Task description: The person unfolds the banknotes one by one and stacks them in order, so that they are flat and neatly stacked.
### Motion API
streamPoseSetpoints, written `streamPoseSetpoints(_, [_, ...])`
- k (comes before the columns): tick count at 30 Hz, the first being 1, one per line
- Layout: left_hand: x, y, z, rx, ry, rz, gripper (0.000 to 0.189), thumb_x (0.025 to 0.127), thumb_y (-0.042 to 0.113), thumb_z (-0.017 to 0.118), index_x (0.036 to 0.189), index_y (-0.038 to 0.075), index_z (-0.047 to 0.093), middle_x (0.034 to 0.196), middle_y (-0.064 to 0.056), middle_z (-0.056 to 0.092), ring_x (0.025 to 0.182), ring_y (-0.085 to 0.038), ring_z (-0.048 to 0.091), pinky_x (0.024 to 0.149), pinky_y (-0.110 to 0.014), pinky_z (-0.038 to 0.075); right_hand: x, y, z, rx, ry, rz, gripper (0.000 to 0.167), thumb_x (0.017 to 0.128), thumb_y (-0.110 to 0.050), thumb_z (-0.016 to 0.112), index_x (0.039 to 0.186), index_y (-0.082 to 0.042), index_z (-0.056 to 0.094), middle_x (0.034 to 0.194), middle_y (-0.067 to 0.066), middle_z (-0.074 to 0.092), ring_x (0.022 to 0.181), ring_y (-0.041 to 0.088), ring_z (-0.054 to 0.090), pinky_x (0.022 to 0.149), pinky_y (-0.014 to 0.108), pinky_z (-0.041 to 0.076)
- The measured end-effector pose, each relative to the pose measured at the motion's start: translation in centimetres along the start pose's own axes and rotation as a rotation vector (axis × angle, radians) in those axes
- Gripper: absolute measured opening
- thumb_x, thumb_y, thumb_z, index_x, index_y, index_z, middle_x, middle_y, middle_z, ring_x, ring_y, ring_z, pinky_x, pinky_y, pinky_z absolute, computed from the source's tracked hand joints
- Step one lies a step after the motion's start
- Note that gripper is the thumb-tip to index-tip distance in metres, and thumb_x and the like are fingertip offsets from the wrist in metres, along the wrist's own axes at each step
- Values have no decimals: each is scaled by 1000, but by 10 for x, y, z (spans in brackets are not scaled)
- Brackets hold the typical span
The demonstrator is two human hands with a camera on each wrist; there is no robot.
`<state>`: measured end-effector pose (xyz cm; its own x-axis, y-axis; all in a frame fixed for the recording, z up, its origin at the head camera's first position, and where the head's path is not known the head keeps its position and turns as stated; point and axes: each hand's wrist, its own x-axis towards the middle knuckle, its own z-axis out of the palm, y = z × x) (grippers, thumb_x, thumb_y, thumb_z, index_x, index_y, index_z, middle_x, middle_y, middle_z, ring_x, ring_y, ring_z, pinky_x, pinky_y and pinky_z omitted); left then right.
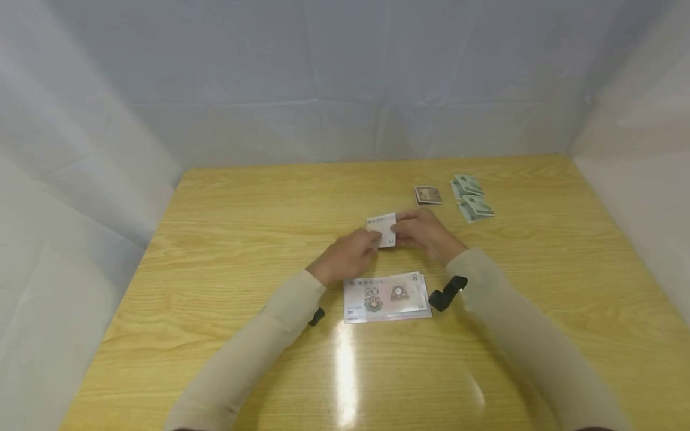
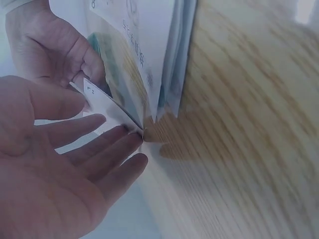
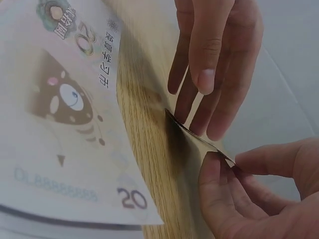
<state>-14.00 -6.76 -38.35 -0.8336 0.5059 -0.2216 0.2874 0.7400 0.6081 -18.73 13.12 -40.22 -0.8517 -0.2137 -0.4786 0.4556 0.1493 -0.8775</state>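
Observation:
A small folded paper banknote [image 1: 386,226], whitish with dark print, is between my two hands above the table. My right hand [image 1: 426,232] pinches its right edge between thumb and fingers, as the right wrist view also shows. My left hand [image 1: 347,254] is at the note's other side, fingers nearly straight and fingertips touching it; its thumb [image 3: 206,79] is apart from the note. Nearer my body lies a stack of pinkish 20 banknotes [image 1: 385,297], flat and slightly fanned, with a cartoon figure on the top one.
Behind my right hand a folded brown banknote [image 1: 428,195] lies on the wooden table [image 1: 242,209]. To its right are two folded green banknotes [image 1: 470,197], one in front of the other. White sheeting [image 1: 345,78] stands along the back and both sides.

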Motion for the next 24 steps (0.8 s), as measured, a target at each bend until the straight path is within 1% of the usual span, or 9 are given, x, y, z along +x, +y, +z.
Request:
streamPoseSetpoints(5, [-1,2,0,-40,36,47,42,106,11,49,147,3,45,143,-15,54,132,-25,52,114,-38,43,-7,-2,1,20,3,4,43,97,-5,64,137,2,53,132,19,60,116,30,64,95,33,58])
streamPoseSetpoints(8, [-2,4,1,-52,41,56,48,107,12,48,153,3,37,154,-15,44,141,-26,44,118,-37,36,-12,-4,2,29,-14,-7,43,96,-5,64,137,2,53,132,20,60,116,31,65,97,35,57])
streamPoseSetpoints(10, [-3,5,2,-64,40,56,57,107,13,48,159,5,27,162,-14,32,146,-27,37,120,-38,31,-15,-4,2,27,-27,-15,43,96,-6,64,137,2,54,132,20,61,115,31,65,98,36,57])
streamPoseSetpoints(13, [-4,7,3,-71,48,72,59,107,14,49,160,7,24,163,-13,31,144,-27,40,119,-39,33,-20,-6,3,17,-41,-21,43,95,-8,65,136,0,55,131,19,61,115,31,65,98,37,56])
streamPoseSetpoints(17, [-4,7,2,-83,61,103,59,105,11,50,159,7,27,155,-15,44,121,-24,60,111,-35,45,-24,-7,4,11,-53,-23,46,95,-10,67,138,-1,54,132,19,62,115,30,65,98,37,56])
streamPoseSetpoints(18, [-4,8,2,-90,63,108,59,105,11,50,159,6,27,155,-15,44,115,-23,61,110,-34,46,-25,-7,4,9,-54,-21,47,95,-11,67,139,-1,53,131,19,62,115,30,65,98,37,56])
streamPoseSetpoints(20, [-5,8,1,-101,69,106,58,106,12,50,159,7,27,157,-13,42,112,-19,61,110,-31,45,-27,-7,4,6,-53,-18,47,95,-12,69,138,-3,54,131,17,63,114,30,65,97,36,57])
streamPoseSetpoints(21, [-6,8,1,-109,71,105,58,106,13,49,159,7,27,159,-12,40,105,-18,63,107,-30,47,-28,-8,5,6,-52,-16,47,95,-12,70,138,-4,55,130,17,63,114,30,66,97,36,57])
streamPoseSetpoints(24, [-7,8,0,-156,81,97,55,108,17,48,159,9,28,160,-10,39,81,-15,62,87,-30,57,-30,-9,6,8,-62,-21,48,94,-13,71,139,-5,54,130,17,63,113,29,66,96,36,57])
